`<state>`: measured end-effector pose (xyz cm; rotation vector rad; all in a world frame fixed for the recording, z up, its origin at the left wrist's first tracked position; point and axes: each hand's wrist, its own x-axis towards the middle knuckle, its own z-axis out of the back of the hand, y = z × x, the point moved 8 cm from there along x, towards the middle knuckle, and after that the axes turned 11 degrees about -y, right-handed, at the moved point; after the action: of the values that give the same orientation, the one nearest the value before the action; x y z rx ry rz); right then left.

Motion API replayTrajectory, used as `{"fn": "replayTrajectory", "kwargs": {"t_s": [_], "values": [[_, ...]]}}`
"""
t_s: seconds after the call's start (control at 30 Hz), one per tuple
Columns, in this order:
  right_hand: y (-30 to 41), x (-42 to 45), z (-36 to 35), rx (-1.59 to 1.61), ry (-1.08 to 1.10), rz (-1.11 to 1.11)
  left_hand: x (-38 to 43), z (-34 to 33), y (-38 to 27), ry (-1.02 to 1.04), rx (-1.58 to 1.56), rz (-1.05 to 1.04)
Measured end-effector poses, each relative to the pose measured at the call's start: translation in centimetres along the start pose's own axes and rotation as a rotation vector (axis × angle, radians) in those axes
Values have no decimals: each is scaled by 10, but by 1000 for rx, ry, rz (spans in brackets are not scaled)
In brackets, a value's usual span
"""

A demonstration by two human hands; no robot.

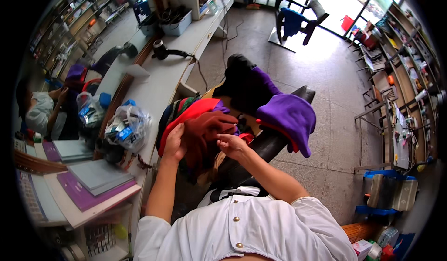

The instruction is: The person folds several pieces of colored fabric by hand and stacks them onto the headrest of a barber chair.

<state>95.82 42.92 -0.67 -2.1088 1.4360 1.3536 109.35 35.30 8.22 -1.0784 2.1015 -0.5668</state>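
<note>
A rust-brown fleece-like cloth hangs in folds in front of me. My left hand grips it along its left side, thumb towards me. My right hand is at its right side, thumb and forefinger close together against the folds; what lies between those fingertips is too small to tell. Just behind my left hand is a bright red cloth, draped with dark and striped cloths over the near side of a salon-type chair. A purple cloth piece with red cloth under it lies over the black padded armrest.
Black and purple cloth covers the chair's far part. On the white counter to the left are a hair dryer, a plastic bag and folders before a mirror. Dryer cord hangs off the edge. Shelves line the right.
</note>
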Motion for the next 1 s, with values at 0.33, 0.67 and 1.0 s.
{"fn": "replayTrajectory", "kwargs": {"t_s": [0.33,0.67,1.0], "values": [[65,-101,-63,-288,429,645,-8,21,85,265,699,261],[37,-110,-44,-205,246,583,-44,-30,20,115,423,127],[-18,-168,-87,-359,589,257,-69,-57,-43,-70,321,43]]}}
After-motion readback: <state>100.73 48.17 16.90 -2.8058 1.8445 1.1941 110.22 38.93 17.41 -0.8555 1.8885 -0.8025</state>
